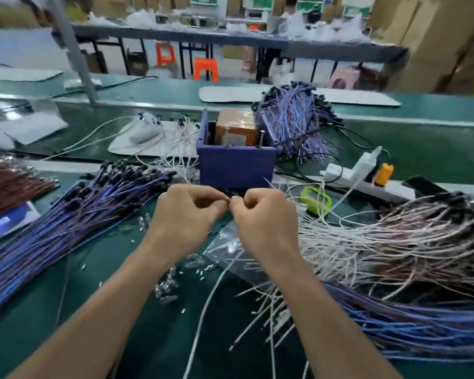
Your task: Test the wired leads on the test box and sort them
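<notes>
White lead (204, 307) trails down the bench (159, 351), its end apparently pinched between left hand (186, 212) and right hand (266, 214), fingers curled, just in front of the purple test box (236, 165). Risk: neighbouring loose leads (394, 236) snag on lifting, mixing tested with untested piles.

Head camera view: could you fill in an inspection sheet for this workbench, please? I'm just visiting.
Surface: green bench mat, crowded.
Job's things: blue test box at centre; blue leads on the left; rear bundle behind the box; white leads on the right.
Clutter: small clear parts, plastic bag, green gadget.
Fingers: left hand and right hand curled, tips meeting, pinching a small item, too blurred to name.
Cables: black cable and white power strip, right of the box.
Surroundings: orange stools, cardboard boxes, rear bench.
</notes>
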{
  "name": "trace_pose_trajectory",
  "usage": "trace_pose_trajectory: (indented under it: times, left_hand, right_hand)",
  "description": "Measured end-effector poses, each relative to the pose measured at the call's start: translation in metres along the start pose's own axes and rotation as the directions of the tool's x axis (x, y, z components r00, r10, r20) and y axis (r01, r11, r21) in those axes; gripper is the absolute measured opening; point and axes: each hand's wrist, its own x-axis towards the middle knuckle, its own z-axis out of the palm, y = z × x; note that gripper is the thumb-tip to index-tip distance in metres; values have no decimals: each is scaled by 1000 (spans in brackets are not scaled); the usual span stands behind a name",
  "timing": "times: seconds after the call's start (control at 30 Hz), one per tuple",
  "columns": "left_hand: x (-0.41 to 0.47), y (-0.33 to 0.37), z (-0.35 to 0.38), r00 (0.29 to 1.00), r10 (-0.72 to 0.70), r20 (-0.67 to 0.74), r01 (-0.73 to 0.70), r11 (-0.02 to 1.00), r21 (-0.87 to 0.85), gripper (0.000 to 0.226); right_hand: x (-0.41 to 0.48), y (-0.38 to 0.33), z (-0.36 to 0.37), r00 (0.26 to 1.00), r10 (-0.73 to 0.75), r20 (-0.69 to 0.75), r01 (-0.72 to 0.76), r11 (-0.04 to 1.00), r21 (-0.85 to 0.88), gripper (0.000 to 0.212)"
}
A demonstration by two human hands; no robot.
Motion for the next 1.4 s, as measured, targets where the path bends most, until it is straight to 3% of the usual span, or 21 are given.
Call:
trace_pose_trajectory:
  times: [0.1,0.23,0.33,0.47,0.67,0.8,0.97,1.1,1.2,1.3,1.4]
  left_hand:
    - [-2,-25,-32,993,-63,-96,70,995,72,24]
    - [-2,-55,-75,947,-179,-267,232,955,183,19]
    - [1,-76,-102,849,-172,-500,367,872,323,11]
    - [9,-95,-118,805,-76,-589,373,836,402,3]
    - [15,-117,-101,843,5,-537,331,784,526,20]
    - [16,-124,-101,850,52,-524,293,780,553,7]
    - [14,-127,-99,843,88,-531,261,796,546,4]
    - [14,-124,-99,806,110,-582,240,838,491,13]
    - [13,-117,-102,794,153,-588,174,870,462,14]
    - [9,-114,-107,804,139,-578,111,920,376,13]
    - [7,-112,-109,864,45,-502,76,973,220,12]
  right_hand:
    - [3,-23,33,991,-60,118,51,996,72,44]
    - [6,-54,70,930,-149,337,110,985,133,8]
    - [18,-74,96,847,-178,500,202,979,7,37]
    - [41,-91,124,765,-190,615,371,911,-181,59]
    - [54,-92,156,822,-262,506,397,900,-179,51]
    - [60,-90,164,819,-308,485,456,862,-222,29]
    - [58,-84,163,823,-377,424,501,834,-232,20]
    - [54,-89,145,860,-445,248,473,879,-64,19]
    - [53,-95,127,869,-452,199,454,890,40,14]
    - [53,-88,106,916,-354,189,315,926,206,21]
    - [53,-75,80,961,-220,171,142,915,377,23]
